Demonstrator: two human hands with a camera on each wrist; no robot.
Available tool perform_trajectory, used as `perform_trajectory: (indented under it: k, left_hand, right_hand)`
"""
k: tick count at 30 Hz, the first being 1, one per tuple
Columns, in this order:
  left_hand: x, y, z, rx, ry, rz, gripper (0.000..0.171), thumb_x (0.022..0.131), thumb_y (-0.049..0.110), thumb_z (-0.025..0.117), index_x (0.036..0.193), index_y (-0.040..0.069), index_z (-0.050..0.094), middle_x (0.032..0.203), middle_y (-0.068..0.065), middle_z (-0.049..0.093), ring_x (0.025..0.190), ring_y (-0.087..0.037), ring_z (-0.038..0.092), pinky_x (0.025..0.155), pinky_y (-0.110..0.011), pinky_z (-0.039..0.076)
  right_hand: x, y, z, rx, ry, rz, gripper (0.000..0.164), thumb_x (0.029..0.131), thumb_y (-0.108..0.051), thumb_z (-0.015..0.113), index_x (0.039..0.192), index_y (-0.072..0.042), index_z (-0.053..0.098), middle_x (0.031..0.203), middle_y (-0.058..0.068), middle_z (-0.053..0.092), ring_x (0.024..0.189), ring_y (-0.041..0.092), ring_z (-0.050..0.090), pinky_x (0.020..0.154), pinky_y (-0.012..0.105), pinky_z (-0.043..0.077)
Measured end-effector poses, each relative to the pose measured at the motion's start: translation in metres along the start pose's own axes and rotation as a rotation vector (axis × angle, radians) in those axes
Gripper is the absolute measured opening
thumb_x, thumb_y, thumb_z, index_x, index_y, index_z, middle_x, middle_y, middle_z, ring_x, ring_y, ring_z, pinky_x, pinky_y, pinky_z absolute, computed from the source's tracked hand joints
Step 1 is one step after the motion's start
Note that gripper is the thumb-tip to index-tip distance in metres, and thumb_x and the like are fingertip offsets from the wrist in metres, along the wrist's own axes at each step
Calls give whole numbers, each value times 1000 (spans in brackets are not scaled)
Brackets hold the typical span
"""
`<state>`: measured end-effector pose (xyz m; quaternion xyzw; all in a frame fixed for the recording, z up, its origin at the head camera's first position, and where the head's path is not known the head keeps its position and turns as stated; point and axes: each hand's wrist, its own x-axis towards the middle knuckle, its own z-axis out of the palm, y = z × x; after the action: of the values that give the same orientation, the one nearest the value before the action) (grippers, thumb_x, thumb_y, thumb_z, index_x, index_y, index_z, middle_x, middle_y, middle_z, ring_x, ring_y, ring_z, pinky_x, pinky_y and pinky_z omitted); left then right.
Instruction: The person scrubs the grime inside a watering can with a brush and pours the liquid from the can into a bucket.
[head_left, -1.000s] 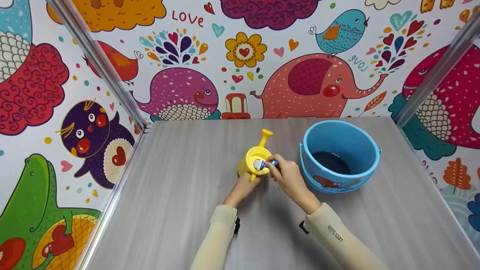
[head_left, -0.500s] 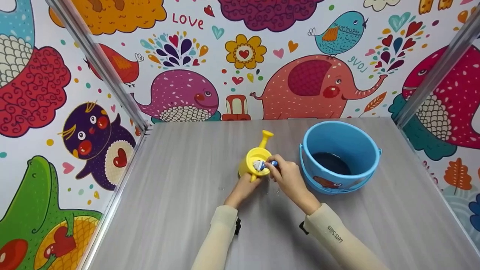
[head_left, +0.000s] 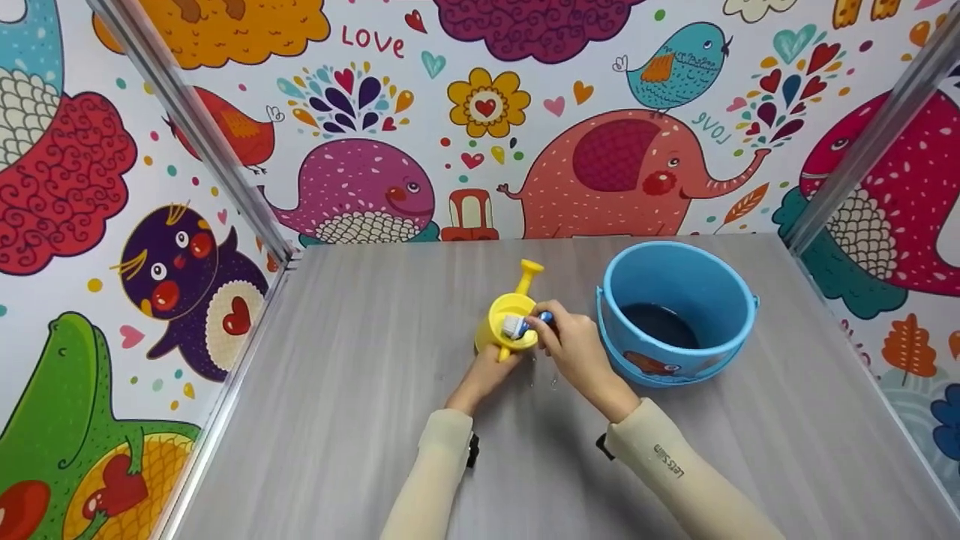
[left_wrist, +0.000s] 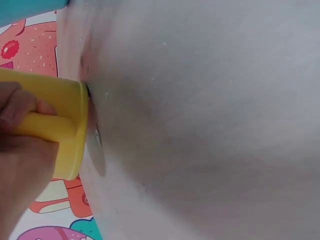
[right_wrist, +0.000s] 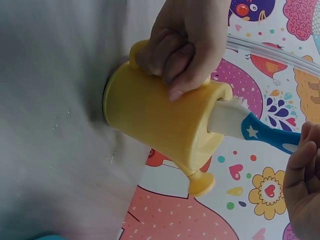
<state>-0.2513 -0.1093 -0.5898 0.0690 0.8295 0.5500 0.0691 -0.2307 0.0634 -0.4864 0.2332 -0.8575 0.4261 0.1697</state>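
A yellow watering can [right_wrist: 150, 112] stands on the tabletop, its spout pointing toward the back wall. My left hand [head_left: 485, 377] grips the can's handle [left_wrist: 47, 126], fingers curled round it, on the side near me. Over the can's open top, my right hand [head_left: 581, 352] pinches the blue handle of a brush [right_wrist: 272, 134] marked with a white star. The brush's white head [head_left: 514, 325] lies at the can's mouth, partly inside the rim, with bristles showing along one side.
A light blue bucket [head_left: 682, 281] with a dark, shiny bottom stands to the right of the can. Small water drops [right_wrist: 55, 125] dot the grey tabletop [head_left: 360, 360] around it. Brightly printed wall panels [head_left: 487, 45] close off the back and sides.
My right hand and the brush have shifted slightly away from me, toward the far side of the can's mouth. The left hand and the watering can stay in place.
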Motion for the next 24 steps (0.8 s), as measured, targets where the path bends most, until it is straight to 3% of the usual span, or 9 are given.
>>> perform_trajectory:
  k: [18,24]
  left_hand:
    - [1,2,-4,-10,-17,31,21,94,19,59,76,14,49,64,8,41,59,-7,40,58,-22,34]
    - [2,2,-6,2,-19,12,15,95,22,58,84,11,56,68,8,44,65,-7,44,64,-23,38]
  right_hand:
    - [14,-14,-2,-67,40,-46,20,96,-26,63,103,-7,63,68,2,62,55,7,53,55,20,49]
    - [18,-18,-3,-62,67,-58,21,94,-26,65,102,-6,63,65,2,58,55,8,50,55,20,46]
